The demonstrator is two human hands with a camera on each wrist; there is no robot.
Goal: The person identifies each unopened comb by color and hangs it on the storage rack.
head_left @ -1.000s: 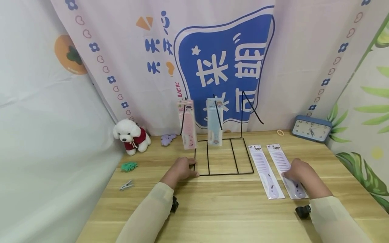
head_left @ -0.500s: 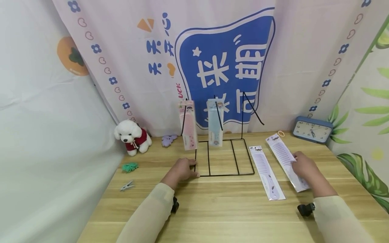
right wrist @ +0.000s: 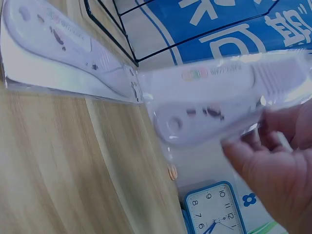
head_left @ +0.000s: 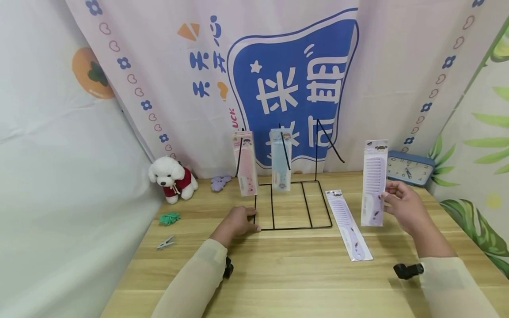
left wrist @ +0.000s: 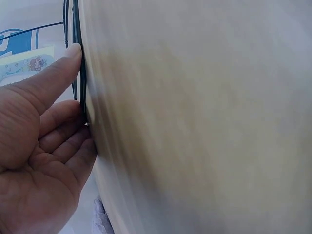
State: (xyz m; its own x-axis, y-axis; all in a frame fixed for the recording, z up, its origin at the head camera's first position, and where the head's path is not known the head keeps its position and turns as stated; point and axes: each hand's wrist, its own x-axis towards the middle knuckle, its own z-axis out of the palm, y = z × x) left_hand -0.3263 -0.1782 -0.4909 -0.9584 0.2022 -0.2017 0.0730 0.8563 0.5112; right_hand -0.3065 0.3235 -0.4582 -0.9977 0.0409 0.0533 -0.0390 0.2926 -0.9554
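1. Nearest the person, the left hand (head_left: 237, 222) is laid on the worktop (head_left: 294, 274) at the front left corner of the wire rack (head_left: 293, 205). In the left wrist view its fingers (left wrist: 62, 127) are seen loosely bent against the black base wire, with the thumb stretched along it; the rack is judged to be steadied rather than gripped.

2. To the right, one packaged comb (head_left: 348, 223) lies flat on the worktop, just beside the rack's base and untouched. Its long axis runs away from the person and leans a little to the left, with the handle end nearest and the printed header farthest.

3. Slightly farther on, the right hand (head_left: 403, 206) is held above the worktop, and a second packaged comb (head_left: 374, 183) is pinched by its right edge between thumb and fingertips. The pack is clear of the worktop, to the right of the rack and well apart from its hooks.

4. The held comb stands nearly upright: its long axis is vertical, the header card points up, the handle end points down, and the printed face is turned toward the person.

5. The step in hand is judged to be the carrying of a lifted comb toward the rack. The next move would call for the pack to be brought leftward and its header hole to be lined up with the free hook (head_left: 330, 142), while the upright pose is kept.

6. Farthest back on the rack, a pink comb (head_left: 245, 163) and a blue comb (head_left: 280, 159) already hang with long axes vertical and headers up.
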